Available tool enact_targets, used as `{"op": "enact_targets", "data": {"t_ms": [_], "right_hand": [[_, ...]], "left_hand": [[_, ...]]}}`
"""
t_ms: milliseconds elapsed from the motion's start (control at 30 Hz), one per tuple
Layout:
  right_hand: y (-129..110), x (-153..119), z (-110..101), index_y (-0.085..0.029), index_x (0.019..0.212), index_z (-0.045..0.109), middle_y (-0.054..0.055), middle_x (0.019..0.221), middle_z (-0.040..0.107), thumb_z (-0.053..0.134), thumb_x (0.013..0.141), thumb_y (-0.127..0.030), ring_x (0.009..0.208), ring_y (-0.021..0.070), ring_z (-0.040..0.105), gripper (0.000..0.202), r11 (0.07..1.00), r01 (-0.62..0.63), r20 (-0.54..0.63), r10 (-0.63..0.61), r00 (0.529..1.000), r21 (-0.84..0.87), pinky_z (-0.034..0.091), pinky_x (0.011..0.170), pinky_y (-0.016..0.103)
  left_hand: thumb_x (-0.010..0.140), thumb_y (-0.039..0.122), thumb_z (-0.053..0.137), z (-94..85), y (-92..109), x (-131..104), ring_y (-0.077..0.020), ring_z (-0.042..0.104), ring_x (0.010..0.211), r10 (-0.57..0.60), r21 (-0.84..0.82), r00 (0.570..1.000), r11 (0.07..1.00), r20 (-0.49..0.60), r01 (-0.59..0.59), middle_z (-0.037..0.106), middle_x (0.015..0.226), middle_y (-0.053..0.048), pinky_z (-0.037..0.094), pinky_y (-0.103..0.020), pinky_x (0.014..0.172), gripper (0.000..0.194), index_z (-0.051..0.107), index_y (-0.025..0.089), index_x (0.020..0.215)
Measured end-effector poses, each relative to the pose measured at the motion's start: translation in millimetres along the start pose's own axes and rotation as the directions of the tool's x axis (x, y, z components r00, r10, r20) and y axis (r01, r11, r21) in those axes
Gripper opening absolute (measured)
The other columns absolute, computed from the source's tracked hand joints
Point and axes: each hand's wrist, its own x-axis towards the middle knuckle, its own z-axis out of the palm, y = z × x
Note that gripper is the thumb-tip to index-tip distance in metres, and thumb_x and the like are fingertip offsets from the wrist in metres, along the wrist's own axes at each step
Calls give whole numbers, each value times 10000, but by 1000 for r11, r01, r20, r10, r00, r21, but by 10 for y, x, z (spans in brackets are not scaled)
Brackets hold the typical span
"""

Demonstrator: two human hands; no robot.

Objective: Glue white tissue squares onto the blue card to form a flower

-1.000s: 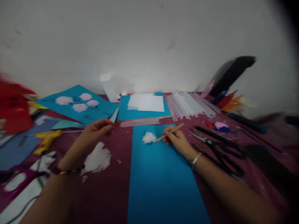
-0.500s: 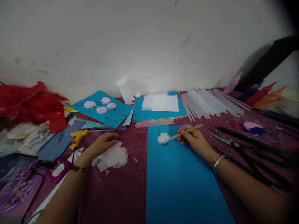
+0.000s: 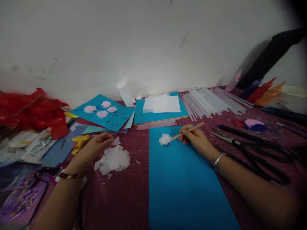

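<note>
My right hand (image 3: 192,136) grips a flat wooden craft stick (image 3: 176,136), whose lower end touches a crumpled white paper flower (image 3: 165,139). That flower sits near the top of a blue paper sheet (image 3: 187,185). Over on the left, my left hand (image 3: 102,143) has its fingers closed in a pinch, with a small white paper piece (image 3: 116,141) at the fingertips. Just below it lies a loose pile of thin white paper pieces (image 3: 115,160) on the dark red tablecloth (image 3: 120,198).
A blue card with pale pink flowers (image 3: 102,123), a yellow glue gun (image 3: 80,142) and red plastic (image 3: 33,108) are at left. White sheets (image 3: 166,104) lie at the back. Clear glue sticks (image 3: 211,102) and large scissors (image 3: 251,151) are on the right.
My left hand has closed its fingers and lifted a small paper piece from the pile's upper edge. The right hand keeps the craft stick at the flower. The view has shifted slightly.
</note>
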Motion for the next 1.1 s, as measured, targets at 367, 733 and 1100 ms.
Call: {"op": "enact_targets", "data": {"t_ms": [367,733,1100], "right_hand": [[-79,19,53,-187,747,521,-24,584,621,502,813,-239,424,85,504,87,999,-9,-7,10,1000,47,367,413,192],[-47,72,-8,-186,712,489,-70,470,517,462,817,-138,372,69,455,118,993,-40,-11,41,999,110,334,360,155],[-81,103,41,-179,734,506,-51,542,581,475,850,-113,402,60,483,137,996,-37,82,31,996,78,368,393,155]], "left_hand": [[669,399,735,645,327,-102,-90,497,489,147,-268,976,958,159,-101,563,566,51,401,-195,471,270,554,202,704],[645,369,694,1202,791,138,-122,517,574,261,-138,902,964,344,-227,585,628,19,414,-250,557,195,625,191,685],[752,375,610,1304,638,332,-141,551,676,328,-129,868,945,374,-302,597,735,12,429,-255,619,202,583,216,874]]}}
